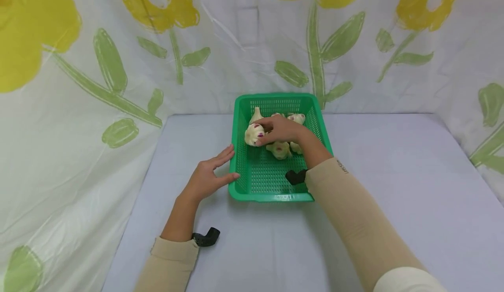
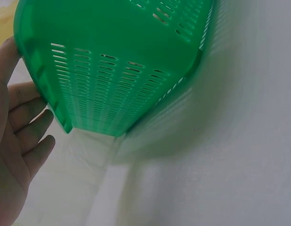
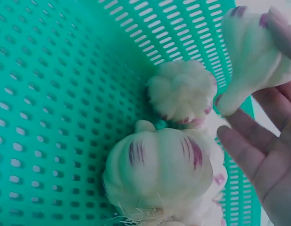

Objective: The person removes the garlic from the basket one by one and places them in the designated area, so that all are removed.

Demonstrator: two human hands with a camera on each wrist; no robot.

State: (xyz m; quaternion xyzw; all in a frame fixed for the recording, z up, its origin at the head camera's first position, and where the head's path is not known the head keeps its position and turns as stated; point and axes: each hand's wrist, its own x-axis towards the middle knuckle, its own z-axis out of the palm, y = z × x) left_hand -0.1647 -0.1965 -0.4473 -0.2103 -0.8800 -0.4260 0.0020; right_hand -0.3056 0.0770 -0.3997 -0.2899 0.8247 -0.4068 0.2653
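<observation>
A green plastic basket [image 1: 271, 196] with slotted walls stands on the table, and several garlic bulbs [image 1: 279, 151] lie in its far half. Over its left side my right hand [image 1: 281, 130] grips one garlic bulb [image 1: 255, 134], white with purple streaks. The right wrist view shows this held bulb [image 3: 253, 52] with its stem hanging down between thumb and fingers, above the other bulbs [image 3: 159, 165]. My left hand [image 1: 212, 174] is at the basket's left rim, thumb and fingers spread. In the left wrist view its fingertips [image 2: 46, 117] lie along the rim's outside.
The table [image 1: 393, 174] has a pale cover and carries the basket near its back edge. Behind it hangs a white curtain [image 1: 244, 64] printed with yellow flowers and green leaves. A black wrist camera [image 1: 206, 237] sits on the left wrist, another [image 1: 295, 177] on the right.
</observation>
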